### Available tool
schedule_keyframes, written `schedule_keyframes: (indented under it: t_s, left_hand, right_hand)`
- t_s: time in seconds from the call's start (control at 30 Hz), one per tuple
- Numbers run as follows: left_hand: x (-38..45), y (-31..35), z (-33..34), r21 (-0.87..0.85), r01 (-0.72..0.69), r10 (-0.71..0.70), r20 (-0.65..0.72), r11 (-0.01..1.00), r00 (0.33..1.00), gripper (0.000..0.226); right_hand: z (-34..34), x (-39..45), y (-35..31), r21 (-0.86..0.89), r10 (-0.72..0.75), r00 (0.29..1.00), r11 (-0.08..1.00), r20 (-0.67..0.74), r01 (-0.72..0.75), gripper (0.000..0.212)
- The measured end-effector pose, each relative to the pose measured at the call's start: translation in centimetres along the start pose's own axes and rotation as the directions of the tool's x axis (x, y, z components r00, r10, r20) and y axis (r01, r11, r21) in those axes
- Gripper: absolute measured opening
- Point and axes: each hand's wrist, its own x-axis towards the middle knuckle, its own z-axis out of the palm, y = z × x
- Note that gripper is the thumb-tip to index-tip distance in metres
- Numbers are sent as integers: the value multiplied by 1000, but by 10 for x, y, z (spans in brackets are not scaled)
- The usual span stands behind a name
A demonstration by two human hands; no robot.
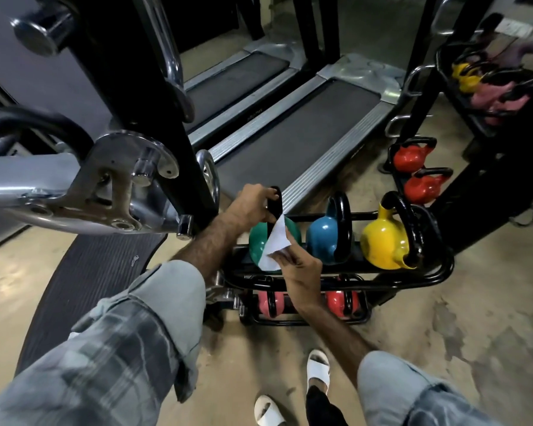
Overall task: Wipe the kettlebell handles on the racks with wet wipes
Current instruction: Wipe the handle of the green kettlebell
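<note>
A low black rack (pixel 437 272) holds a green kettlebell (pixel 256 244), a blue kettlebell (pixel 322 238) and a yellow kettlebell (pixel 380 241) on its top tier, all with black handles. My left hand (pixel 253 204) grips the black handle (pixel 274 204) of the green one from the left. My right hand (pixel 299 265) pinches a white wet wipe (pixel 276 244), which hangs against the lower part of that handle and over the green body. Pink and red kettlebells (pixel 340 302) sit on the lower tier, partly hidden by my right arm.
A chrome and black weight machine (pixel 105 167) crowds the left. Two treadmills (pixel 305 133) lie behind the rack. Two red kettlebells (pixel 413 158) sit on a second rack at the right, beside a mirror. A ribbed mat (pixel 83 272) covers the floor at left. My feet in white slides (pixel 317 367) stand below.
</note>
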Motion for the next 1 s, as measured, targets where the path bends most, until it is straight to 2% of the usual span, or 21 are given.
schedule_keyframes:
  t_s: [0.07, 0.13, 0.2, 0.27, 0.33, 0.37, 0.4, 0.47, 0.5, 0.6, 0.7, 0.73, 0.83, 0.93, 1.0]
  left_hand:
    - [-1, -2, 0, -22, -4, 4, -6, 1000, 1000, 61]
    - [-4, -3, 0, -48, 4, -5, -10, 999, 1000, 60]
    - [-9, -4, 1, -82, -14, 13, -17, 997, 1000, 55]
    - [-16, -3, 2, -212, -57, 31, -125, 976, 992, 36]
    - [-27, 6, 0, -494, -26, -96, -222, 869, 970, 16]
    - [-32, 11, -2, -627, 20, -175, -186, 779, 967, 21]
    - [-38, 17, -3, -739, 116, -247, -70, 663, 966, 34]
    - [-46, 21, -2, -850, 304, -288, 191, 429, 938, 57]
    - [-49, 22, -2, -869, 336, -274, 245, 363, 930, 58]
    - [-58, 19, 3, -897, 261, -171, 212, 356, 962, 21]
    - [-61, 20, 8, -908, 222, -166, 172, 355, 971, 6]
    - [-63, 20, 11, -912, 216, -186, 158, 350, 970, 5]
    - [-62, 24, 17, -920, 192, -232, 115, 342, 966, 4]
    - [-61, 28, 18, -923, 183, -279, 87, 339, 956, 25]
    - [-58, 28, 15, -912, 218, -296, 114, 349, 948, 26]
  right_hand:
    - [-10, 13, -7, -4, -2, 1000, 1000, -24, 2, 3]
    - [-22, 27, -19, -32, 28, 999, 999, -15, -28, 8]
    - [-31, 39, -31, 2, 156, 986, 988, 64, -157, 24]
    - [-35, 49, -43, 196, 292, 940, 925, 179, -325, 31]
    - [-36, 55, -55, 523, 357, 875, 703, 327, -482, 39]
    - [-37, 57, -57, 613, 363, 854, 595, 372, -520, 43]
    - [-38, 59, -57, 622, 364, 852, 582, 377, -524, 43]
    - [-38, 59, -52, 485, 377, 879, 734, 291, -475, 33]
    - [-38, 58, -46, 373, 384, 896, 816, 223, -442, 28]
    - [-36, 52, -45, 145, 392, 918, 906, 61, -397, 27]
    - [-35, 46, -52, -26, 322, 947, 946, -11, -322, 16]
    - [-34, 43, -52, -68, 296, 955, 953, 9, -295, 6]
    - [-34, 39, -50, -103, 280, 955, 957, 96, -270, 22]
    - [-37, 38, -48, -69, 262, 945, 965, 196, -254, 20]
    - [-39, 39, -45, -103, 240, 960, 968, 143, -227, 17]
